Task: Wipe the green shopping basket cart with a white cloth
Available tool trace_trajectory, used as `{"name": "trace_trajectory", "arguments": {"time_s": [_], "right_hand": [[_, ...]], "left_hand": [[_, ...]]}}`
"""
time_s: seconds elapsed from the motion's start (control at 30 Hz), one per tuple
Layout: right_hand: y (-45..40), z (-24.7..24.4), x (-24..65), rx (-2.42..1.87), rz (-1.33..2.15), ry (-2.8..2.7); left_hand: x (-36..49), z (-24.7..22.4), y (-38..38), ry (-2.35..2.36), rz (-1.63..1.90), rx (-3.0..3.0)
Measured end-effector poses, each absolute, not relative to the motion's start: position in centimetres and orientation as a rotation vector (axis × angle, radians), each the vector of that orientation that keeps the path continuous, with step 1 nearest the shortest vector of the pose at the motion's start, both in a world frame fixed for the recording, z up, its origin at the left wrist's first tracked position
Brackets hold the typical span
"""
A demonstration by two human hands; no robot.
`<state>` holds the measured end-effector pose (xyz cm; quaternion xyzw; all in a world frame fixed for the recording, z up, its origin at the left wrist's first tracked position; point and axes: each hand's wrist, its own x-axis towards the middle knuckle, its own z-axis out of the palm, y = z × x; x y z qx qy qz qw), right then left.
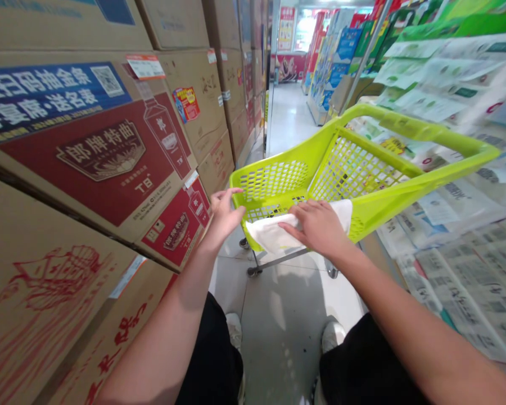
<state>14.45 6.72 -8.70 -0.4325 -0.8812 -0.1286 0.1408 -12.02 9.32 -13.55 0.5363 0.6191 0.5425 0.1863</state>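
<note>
A lime-green shopping cart stands across the aisle, its basket showing nothing but the grid walls. Over the near side rim of the basket hangs a white cloth. My right hand lies on top of this cloth, pressing it against the rim, with the thumb apart from the fingers. At the left corner of the basket is my left hand, its thumb and fingers spread, the fingertips at the green rim. The left hand holds nothing.
Stacked cardboard boxes line the left side close to my left arm. Packs of white and green tissue fill the right side, next to the cart handle. A tiled floor lies below, and further shelves stand farther down the aisle.
</note>
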Motion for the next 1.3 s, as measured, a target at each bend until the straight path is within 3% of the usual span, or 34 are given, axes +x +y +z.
{"name": "trace_trajectory", "arguments": {"time_s": [0.13, 0.3, 0.77, 1.1, 1.3], "right_hand": [[7.8, -7.3, 18.4, -1.407, -0.373, -2.512], [7.9, -7.2, 19.6, -1.378, -0.404, -2.540], [5.3, -9.5, 11.1, -1.103, -0.262, -2.624], [6.4, -7.5, 15.5, -1.324, -0.286, -2.598], [6.8, -7.6, 17.4, -1.343, -0.338, -2.600]], "left_hand": [[-13.6, -11.9, 7.5, 1.603, 1.168, 2.265], [-13.4, -11.4, 6.6, 1.267, 0.786, 2.400], [-11.3, -11.7, 5.5, 1.523, 0.732, 2.462], [-11.6, -10.1, 5.3, 1.247, 0.850, 2.496], [-8.0, -9.2, 3.9, 1.299, 0.728, 2.568]]}}
